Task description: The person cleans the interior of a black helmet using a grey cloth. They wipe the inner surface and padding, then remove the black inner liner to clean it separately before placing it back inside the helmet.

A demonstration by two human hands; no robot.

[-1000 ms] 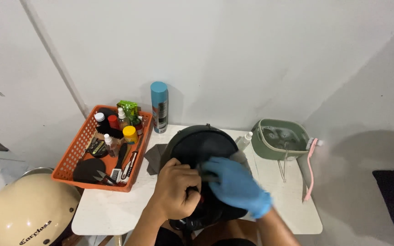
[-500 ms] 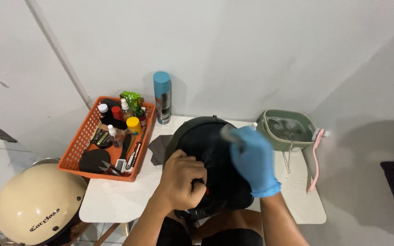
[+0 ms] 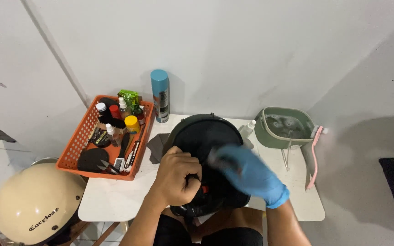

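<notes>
Gripping one black helmet [image 3: 206, 136], two hands

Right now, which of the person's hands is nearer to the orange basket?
The left. The bare left hand grips the black helmet's near edge, just right of the orange basket. The gloved right hand is on the helmet's far side, farther from the basket.

Left hand [image 3: 178, 178] bare, fingers curled in fist; right hand [image 3: 248, 173] blue-gloved, motion-blurred, fingers extended.
</notes>
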